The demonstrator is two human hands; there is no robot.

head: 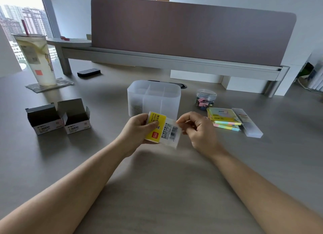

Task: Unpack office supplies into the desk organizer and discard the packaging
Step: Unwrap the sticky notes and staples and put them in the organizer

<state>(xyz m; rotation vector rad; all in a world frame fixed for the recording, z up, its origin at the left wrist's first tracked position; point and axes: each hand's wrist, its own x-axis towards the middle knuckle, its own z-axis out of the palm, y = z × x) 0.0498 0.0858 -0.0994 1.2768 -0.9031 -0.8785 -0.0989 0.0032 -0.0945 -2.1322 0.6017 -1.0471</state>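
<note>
**Two hands on one packet**

Two open boxes [58, 117] sit at left. Left hand [139, 129] pinches the yellow index-tab packet [161, 129] before the desk organizer [153, 98]; right hand [196, 128], fingers curled, pinches its clear wrapper edge.

Office: desk [157, 190] with partition screen [192, 33]

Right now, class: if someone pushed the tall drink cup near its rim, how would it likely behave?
The drink cup is tall and narrows toward its base, so it would probably tip rather than slide. It stands on a wrinkled mat, which may add wobble. It looks nearly full, so likely heavy and prone to spill.
</note>
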